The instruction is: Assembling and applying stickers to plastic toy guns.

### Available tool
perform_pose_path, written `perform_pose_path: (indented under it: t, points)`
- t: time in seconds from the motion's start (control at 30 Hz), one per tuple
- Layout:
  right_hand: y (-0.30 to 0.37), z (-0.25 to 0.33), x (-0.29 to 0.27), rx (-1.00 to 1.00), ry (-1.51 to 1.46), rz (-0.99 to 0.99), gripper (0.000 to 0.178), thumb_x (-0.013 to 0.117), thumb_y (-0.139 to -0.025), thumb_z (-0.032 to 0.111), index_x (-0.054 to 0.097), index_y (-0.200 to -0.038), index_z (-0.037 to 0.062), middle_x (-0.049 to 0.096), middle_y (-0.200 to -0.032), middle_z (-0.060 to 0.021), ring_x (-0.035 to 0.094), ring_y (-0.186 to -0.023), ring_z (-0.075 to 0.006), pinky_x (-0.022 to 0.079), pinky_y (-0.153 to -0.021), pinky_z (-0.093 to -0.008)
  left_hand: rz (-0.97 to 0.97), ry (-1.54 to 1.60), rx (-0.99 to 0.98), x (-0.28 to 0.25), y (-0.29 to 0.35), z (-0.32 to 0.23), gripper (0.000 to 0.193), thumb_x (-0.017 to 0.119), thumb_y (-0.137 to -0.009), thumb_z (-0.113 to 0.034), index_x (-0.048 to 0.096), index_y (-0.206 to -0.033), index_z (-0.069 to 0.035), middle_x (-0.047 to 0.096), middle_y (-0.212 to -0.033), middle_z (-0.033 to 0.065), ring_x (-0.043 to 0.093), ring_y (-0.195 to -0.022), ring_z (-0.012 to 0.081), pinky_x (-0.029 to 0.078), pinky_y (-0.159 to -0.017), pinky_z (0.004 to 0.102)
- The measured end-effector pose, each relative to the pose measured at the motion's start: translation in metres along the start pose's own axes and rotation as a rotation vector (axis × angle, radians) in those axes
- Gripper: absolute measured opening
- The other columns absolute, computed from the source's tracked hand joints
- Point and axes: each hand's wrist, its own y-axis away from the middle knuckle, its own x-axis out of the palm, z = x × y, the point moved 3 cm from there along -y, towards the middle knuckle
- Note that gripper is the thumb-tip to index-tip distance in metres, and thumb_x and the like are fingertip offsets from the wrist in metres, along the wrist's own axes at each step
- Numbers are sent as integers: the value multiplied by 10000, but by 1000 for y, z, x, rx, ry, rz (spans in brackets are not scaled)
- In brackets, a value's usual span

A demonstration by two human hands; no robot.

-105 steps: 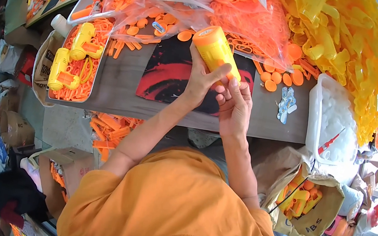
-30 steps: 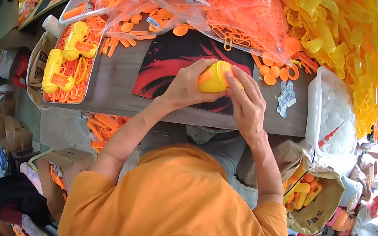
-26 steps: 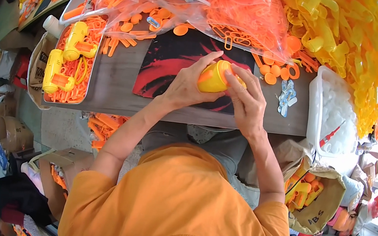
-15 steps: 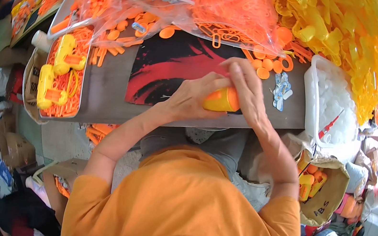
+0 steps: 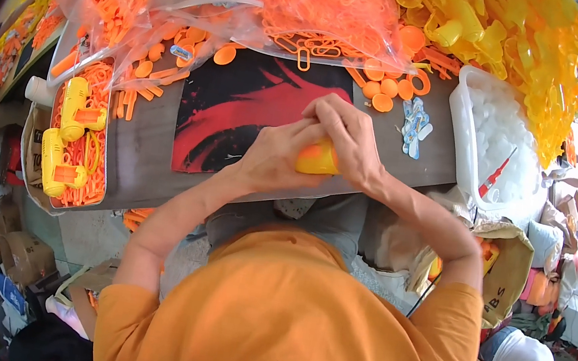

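Observation:
Between my two hands, above the near edge of the table, is a rounded yellow plastic part (image 5: 316, 159) with some orange on it; much of it is hidden by my fingers. My left hand (image 5: 272, 154) is closed around its left side. Bent over the top and right side, my right hand (image 5: 350, 143) presses against the part, its fingers overlapping those of the left. Beneath them lies a black mat (image 5: 202, 116) with a red pattern.
At the left, a tray (image 5: 103, 180) holds yellow toy bodies (image 5: 73, 110) and orange pieces. Bags of orange parts (image 5: 328, 9) and a yellow heap (image 5: 521, 51) stand at the back. Blue-white pieces (image 5: 414, 128) lie right, beside a white bin (image 5: 458, 130) with a red-handled tool (image 5: 494, 178).
My right hand has gone from flat, extended fingers against the part's end to curled fingers gripping over it. More of the part is covered. The whole view has shifted slightly.

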Motion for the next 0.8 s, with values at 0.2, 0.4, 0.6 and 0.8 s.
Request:
perform_pose_path:
  t: [0.2, 0.4, 0.6, 0.8]
  points:
    - [22, -62, -53, 16, 708, -456, 257, 632, -878, 119, 577, -1115, 37, 615, -1013, -142, 648, -767, -224, 494, -700, -362, -380, 290, -197, -24, 50, 12, 709, 816, -686, -84, 442, -1288, -69, 579, -1153, 106, 624, -1011, 227, 520, -858, 340]
    - [22, -101, -61, -134, 1004, -354, 241, 518, -945, 137, 558, -1176, 79, 579, -902, -96, 598, -668, -195, 466, -574, -343, -542, 515, -333, -39, 53, 4, 717, 773, -725, -5, 382, -1324, -59, 516, -1154, 94, 591, -1019, 179, 514, -895, 322]
    - [24, -38, -23, 418, -820, -43, 345, 461, -988, 292, 568, -1209, 50, 444, -797, 56, 297, -569, -25, 213, -465, -186, -525, 578, -334, -39, 37, 0, 726, 760, -728, -54, 375, -1344, -60, 520, -1176, 82, 568, -1060, 166, 498, -915, 310]
    - [22, -31, -12, 332, -506, -103, 392, 436, -988, 348, 594, -1182, 46, 447, -862, 40, 335, -622, -32, 245, -496, -189, -430, 648, -337, -32, 26, -6, 719, 753, -728, -45, 378, -1341, -60, 521, -1185, 73, 564, -1064, 159, 476, -933, 308]
